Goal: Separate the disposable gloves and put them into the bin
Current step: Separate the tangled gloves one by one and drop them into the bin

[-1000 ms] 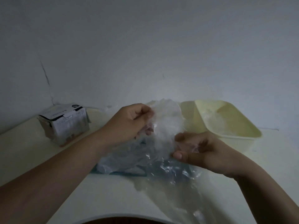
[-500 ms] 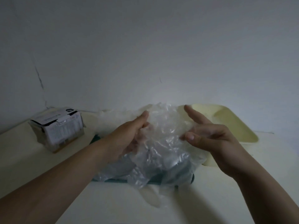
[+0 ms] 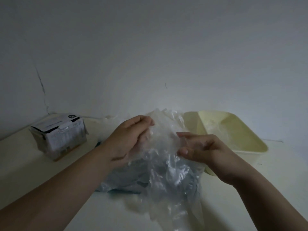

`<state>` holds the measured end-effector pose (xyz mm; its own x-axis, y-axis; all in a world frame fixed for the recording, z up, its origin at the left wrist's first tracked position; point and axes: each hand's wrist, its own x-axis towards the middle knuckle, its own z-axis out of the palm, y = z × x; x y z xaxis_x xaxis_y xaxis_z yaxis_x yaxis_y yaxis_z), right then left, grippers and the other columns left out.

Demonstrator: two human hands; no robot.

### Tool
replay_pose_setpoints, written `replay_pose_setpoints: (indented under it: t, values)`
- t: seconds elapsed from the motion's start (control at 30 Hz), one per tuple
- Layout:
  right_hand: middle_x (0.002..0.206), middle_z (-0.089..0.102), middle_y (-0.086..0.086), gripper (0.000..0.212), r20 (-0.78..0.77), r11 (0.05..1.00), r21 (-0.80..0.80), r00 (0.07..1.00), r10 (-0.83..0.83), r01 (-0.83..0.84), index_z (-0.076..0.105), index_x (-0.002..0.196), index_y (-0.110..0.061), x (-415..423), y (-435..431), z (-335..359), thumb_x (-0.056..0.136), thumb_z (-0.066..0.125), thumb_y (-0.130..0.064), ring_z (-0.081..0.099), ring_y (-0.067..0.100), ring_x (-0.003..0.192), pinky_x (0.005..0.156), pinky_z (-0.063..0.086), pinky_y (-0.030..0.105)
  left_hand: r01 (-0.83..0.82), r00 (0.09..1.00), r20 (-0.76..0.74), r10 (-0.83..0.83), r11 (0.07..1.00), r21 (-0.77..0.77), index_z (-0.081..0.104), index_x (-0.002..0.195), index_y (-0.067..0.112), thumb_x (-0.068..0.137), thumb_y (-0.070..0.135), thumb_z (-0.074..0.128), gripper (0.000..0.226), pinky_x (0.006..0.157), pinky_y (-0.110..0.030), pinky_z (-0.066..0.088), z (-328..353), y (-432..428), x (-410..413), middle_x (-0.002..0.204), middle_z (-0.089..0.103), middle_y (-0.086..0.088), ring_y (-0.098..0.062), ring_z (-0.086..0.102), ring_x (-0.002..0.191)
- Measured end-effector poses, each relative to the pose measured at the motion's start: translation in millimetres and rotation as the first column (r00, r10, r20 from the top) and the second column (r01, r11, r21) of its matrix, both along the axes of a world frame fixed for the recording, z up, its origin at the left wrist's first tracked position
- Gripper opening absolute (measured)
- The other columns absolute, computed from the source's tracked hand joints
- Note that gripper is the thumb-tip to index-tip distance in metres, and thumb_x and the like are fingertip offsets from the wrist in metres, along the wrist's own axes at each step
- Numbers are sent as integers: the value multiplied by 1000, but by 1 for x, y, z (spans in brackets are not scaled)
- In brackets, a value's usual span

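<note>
Gloves (image 3: 166, 170): clear crumpled wad, between both hands. Left hand (image 3: 131, 139): fingers curled, gripping its top. Right hand (image 3: 205, 150): pinches its right edge. Bin (image 3: 260, 147): just behind right hand.

Frame centre: crumpled clear plastic disposable gloves (image 3: 164, 157) pinched between left hand (image 3: 128, 139) and right hand (image 3: 204, 151); pale yellow plastic bin (image 3: 246, 158) right.

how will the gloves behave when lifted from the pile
Probably floppy: the gloves sag crumpled between left hand and right hand. Likely very light, being thin clear film. They may cling together, since layers hang bunched.
</note>
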<state>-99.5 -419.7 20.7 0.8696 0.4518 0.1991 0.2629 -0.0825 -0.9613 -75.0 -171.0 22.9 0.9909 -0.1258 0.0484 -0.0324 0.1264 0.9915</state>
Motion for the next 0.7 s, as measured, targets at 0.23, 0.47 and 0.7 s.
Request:
replay_pose_setpoints:
  t: [0.23, 0.47, 0.7]
  values:
    - [133, 71, 7, 20, -122, 986, 163, 991, 46, -26, 83, 106, -10, 0, 2, -7, 87, 75, -13, 67, 25, 124, 103, 53, 41, -3, 997, -77, -7, 991, -134, 64, 95, 19, 110, 34, 50, 25, 53, -29, 42, -8, -14, -5, 72, 61, -5, -17, 56, 57]
    - [102, 58, 48, 63, -99, 963, 215, 985, -141, 160, 69, 101, 12, 16, 13, -9, 77, 88, -42, 61, 44, 89, 84, 45, 52, 41, 998, -42, -36, 989, 140, 71, 102, 21, 106, 50, 51, 36, 76, -40, 52, -19, -7, -8, 86, 71, -16, -25, 63, 77]
    - [67, 58, 16, 26, -104, 908, 357, 975, -196, 221, 63, 76, 6, 23, 4, 7, 83, 73, -17, 56, 24, 59, 56, 50, 26, 12, 993, 102, -57, 918, 398, 78, 90, 23, 87, 46, 76, 23, 64, -26, 47, -5, 17, 3, 74, 68, 4, -12, 56, 69]
